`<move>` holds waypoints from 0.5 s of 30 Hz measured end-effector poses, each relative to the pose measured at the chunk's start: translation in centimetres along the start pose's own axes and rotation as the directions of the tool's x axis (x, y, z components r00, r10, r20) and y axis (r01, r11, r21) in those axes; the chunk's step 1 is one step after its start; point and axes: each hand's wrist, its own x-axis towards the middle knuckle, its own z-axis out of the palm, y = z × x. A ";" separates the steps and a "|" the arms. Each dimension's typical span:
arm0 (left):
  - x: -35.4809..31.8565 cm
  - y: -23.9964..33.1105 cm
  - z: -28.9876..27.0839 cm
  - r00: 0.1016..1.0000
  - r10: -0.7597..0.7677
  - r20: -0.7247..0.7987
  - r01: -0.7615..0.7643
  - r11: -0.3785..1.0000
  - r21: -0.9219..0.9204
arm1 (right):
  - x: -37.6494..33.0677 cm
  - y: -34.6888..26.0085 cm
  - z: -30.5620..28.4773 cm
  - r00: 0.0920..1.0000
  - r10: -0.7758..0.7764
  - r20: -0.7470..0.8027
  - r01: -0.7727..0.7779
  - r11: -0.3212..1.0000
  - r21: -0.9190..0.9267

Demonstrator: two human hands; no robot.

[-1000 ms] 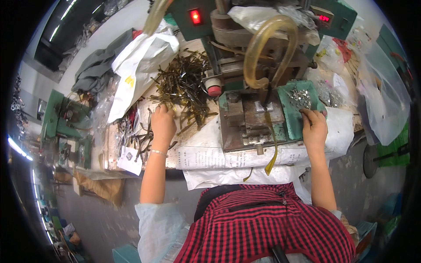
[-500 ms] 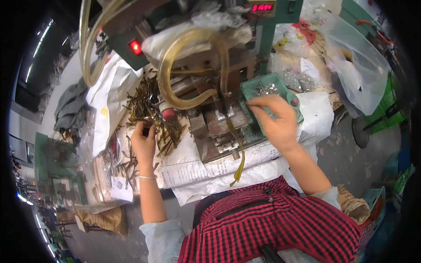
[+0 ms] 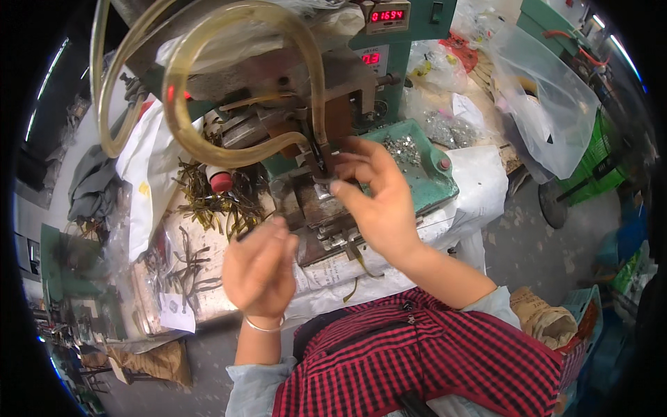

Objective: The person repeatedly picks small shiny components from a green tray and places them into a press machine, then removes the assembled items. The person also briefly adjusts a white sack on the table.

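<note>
1. Workshop with grey, scuffed floor (image 3: 504, 247); dark window area at left, green equipment (image 3: 73, 267) beyond the surface.
2. Cluttered surface (image 3: 219, 244), pale; printed white sheets (image 3: 479, 177) spread under and right of machine.
3. Machine (image 3: 344, 94) with green housing, red-lit displays, worn metalwork.
4. Clear plastic bag (image 3: 549, 118) far right; white bag (image 3: 147, 184) left, grey cloth (image 3: 96, 184) beside it.
5. Yellowish tube (image 3: 240, 154) loops in front of machine, blocking part of its upper body.
6. Green tray (image 3: 434, 189) right of the work spot, just beyond right hand.
7. Olive-brown strip pile (image 3: 240, 201) left of machine, partly behind tube and red button; loose dark strips nearer the front.
8. Right hand (image 3: 382, 201) at machine's tool, covering part of it. Grip: thumb and fingers curved toward each other; can't tell if pinching anything.
9. Left hand (image 3: 260, 271) blurred, raised near machine's front-left corner. Grip: fingers bent; can't tell if holding something.
10. Red button (image 3: 221, 182) on white base, between pile and machine.
11. Single olive strip (image 3: 361, 263) hangs at machine front over sheets; upper part hidden.
12. Shiny small pieces (image 3: 401, 148) heaped in tray's far end.
</note>
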 end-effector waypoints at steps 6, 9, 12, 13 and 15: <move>0.5 1.2 3.7 0.937 0.268 0.223 -0.284 0.958 0.039 | 0.0 -1.8 -3.6 0.962 0.013 0.273 0.046 0.977 -0.209; 0.0 0.3 4.9 0.941 0.307 0.141 -0.308 0.951 -0.011 | 2.6 1.8 -8.9 0.989 -0.116 -0.096 0.067 0.909 -0.413; 0.1 0.2 5.1 0.940 0.309 0.144 -0.309 0.951 -0.024 | 2.9 6.3 -15.8 0.915 -0.202 -0.349 0.008 0.875 -0.484; -0.1 0.2 5.3 0.941 0.306 0.141 -0.306 0.952 -0.026 | 2.0 6.3 -16.5 0.922 -0.134 -0.363 -0.082 0.849 -0.521; 0.0 0.3 5.1 0.942 0.302 0.146 -0.302 0.953 -0.022 | 0.7 6.2 -17.0 0.946 -0.161 -0.283 -0.106 0.669 -0.736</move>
